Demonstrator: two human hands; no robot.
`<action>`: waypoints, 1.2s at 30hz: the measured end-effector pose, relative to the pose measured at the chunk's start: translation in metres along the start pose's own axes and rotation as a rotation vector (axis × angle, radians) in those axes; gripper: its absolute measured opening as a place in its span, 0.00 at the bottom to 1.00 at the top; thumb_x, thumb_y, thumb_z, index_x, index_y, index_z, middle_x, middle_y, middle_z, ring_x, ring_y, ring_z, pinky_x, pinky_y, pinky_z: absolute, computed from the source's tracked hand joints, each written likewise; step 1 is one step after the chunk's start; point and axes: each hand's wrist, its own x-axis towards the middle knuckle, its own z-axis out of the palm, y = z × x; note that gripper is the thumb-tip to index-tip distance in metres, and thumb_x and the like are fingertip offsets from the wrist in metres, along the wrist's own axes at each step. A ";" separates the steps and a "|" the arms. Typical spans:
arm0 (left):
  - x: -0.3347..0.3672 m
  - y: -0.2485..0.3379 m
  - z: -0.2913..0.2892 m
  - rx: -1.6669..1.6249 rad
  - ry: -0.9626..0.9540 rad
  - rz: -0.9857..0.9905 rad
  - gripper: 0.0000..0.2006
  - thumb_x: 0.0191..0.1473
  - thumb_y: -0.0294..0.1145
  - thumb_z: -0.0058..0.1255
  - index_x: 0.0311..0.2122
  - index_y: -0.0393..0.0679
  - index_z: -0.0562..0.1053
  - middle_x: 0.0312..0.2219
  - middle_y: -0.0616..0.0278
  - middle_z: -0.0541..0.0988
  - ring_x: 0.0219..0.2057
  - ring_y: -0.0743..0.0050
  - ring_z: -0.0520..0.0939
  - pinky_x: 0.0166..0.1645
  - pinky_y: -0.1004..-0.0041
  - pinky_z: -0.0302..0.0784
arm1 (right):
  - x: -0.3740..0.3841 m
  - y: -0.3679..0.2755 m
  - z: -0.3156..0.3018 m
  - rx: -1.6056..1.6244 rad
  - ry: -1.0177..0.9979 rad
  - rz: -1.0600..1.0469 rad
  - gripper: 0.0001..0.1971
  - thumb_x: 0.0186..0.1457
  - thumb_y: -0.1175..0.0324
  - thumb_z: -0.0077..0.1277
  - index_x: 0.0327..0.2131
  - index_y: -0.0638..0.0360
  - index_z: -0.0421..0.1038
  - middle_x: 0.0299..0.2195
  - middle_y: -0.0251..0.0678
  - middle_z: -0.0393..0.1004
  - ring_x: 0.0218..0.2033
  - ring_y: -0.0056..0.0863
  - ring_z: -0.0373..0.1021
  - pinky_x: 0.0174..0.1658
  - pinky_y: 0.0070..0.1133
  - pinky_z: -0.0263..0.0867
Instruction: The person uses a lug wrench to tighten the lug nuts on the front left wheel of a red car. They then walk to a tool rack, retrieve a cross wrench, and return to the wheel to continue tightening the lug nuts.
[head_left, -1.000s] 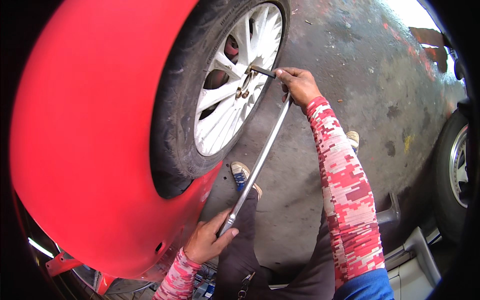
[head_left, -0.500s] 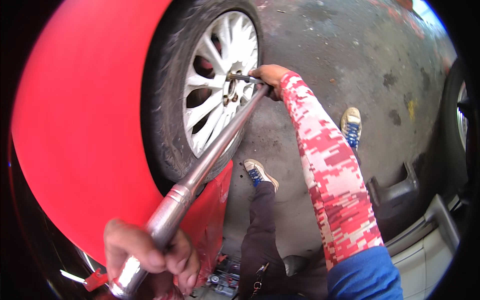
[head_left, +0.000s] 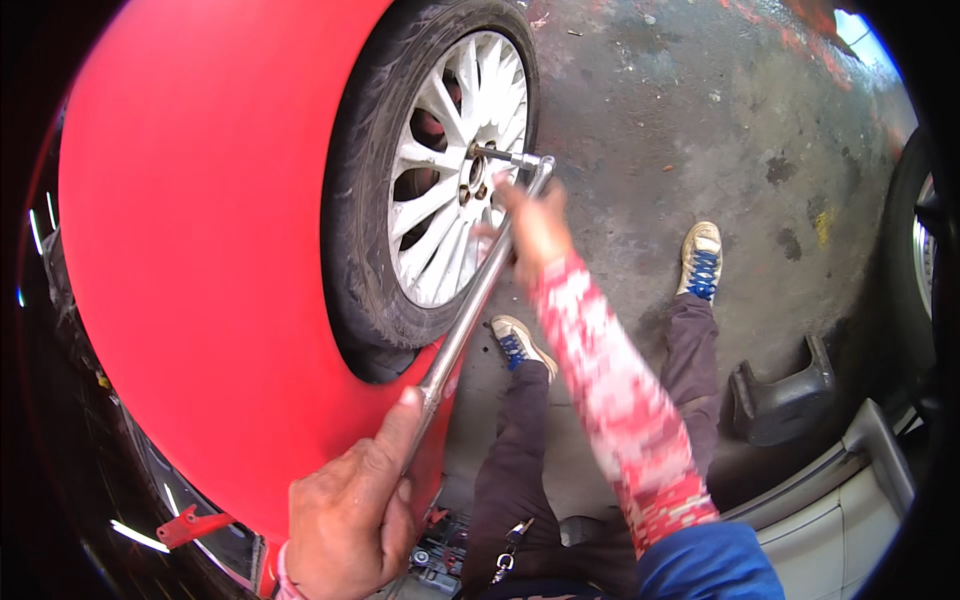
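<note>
My left hand [head_left: 350, 510] is wrapped round the near end of a long silver breaker bar [head_left: 470, 310], thumb along the shaft. The bar slants up and away to a socket extension [head_left: 510, 157], whose tip sits at a bolt on the white alloy wheel [head_left: 430, 265]. My right hand [head_left: 540, 225], in a red-and-white patterned sleeve, is beside the bar just below its head. Motion smears its fingers, so I cannot tell whether they grip the bar. Several bolts ring the wheel's hub, and a black tyre [head_left: 365, 220] surrounds the wheel.
Red bodywork [head_left: 210, 270] fills the left side round the tyre. My shoes stand on the stained concrete floor [head_left: 630, 150]. At the right are a dark bracket-shaped piece [head_left: 785, 395], another tyre [head_left: 905, 240] and a grey panel [head_left: 840, 535]. Small metal parts [head_left: 435, 565] lie at the bottom.
My right hand has come off the bar's head and moved down toward me. The bar's near end and my left hand have moved right and farther from the camera.
</note>
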 end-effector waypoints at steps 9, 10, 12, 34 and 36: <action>-0.010 -0.105 0.191 -0.087 -0.082 -0.206 0.36 0.54 0.31 0.51 0.65 0.36 0.51 0.49 0.40 0.74 0.47 0.44 0.78 0.51 0.54 0.72 | -0.070 0.151 -0.022 -0.208 0.072 -0.204 0.10 0.62 0.68 0.49 0.45 0.56 0.63 0.21 0.29 0.65 0.15 0.15 0.59 0.17 0.17 0.57; 0.005 -0.114 0.216 -0.083 -0.151 -0.276 0.35 0.55 0.32 0.51 0.66 0.39 0.52 0.51 0.40 0.73 0.50 0.43 0.76 0.54 0.52 0.70 | -0.053 0.174 -0.035 -0.344 0.094 -0.359 0.09 0.62 0.68 0.49 0.43 0.57 0.63 0.21 0.29 0.67 0.17 0.17 0.62 0.19 0.20 0.61; 0.039 -0.129 0.262 0.027 -0.119 -0.282 0.34 0.56 0.32 0.50 0.66 0.43 0.52 0.52 0.41 0.71 0.53 0.43 0.73 0.56 0.52 0.68 | -0.012 0.211 -0.065 -0.707 0.227 -0.610 0.09 0.59 0.68 0.51 0.42 0.58 0.66 0.25 0.41 0.73 0.25 0.37 0.72 0.29 0.32 0.67; 0.124 -0.185 0.390 -0.608 0.240 -0.145 0.21 0.58 0.38 0.50 0.52 0.34 0.70 0.48 0.42 0.74 0.52 0.43 0.73 0.57 0.59 0.67 | 0.149 0.001 -0.039 -0.911 -0.239 -1.003 0.20 0.52 0.55 0.62 0.41 0.62 0.78 0.29 0.42 0.80 0.30 0.29 0.75 0.37 0.25 0.69; 0.214 -0.174 0.390 -0.553 0.395 -0.099 0.33 0.54 0.41 0.55 0.60 0.33 0.60 0.54 0.38 0.69 0.58 0.40 0.67 0.62 0.57 0.62 | 0.141 -0.010 -0.033 -1.061 -0.198 -0.839 0.17 0.55 0.54 0.59 0.35 0.61 0.80 0.25 0.41 0.79 0.26 0.28 0.75 0.34 0.26 0.69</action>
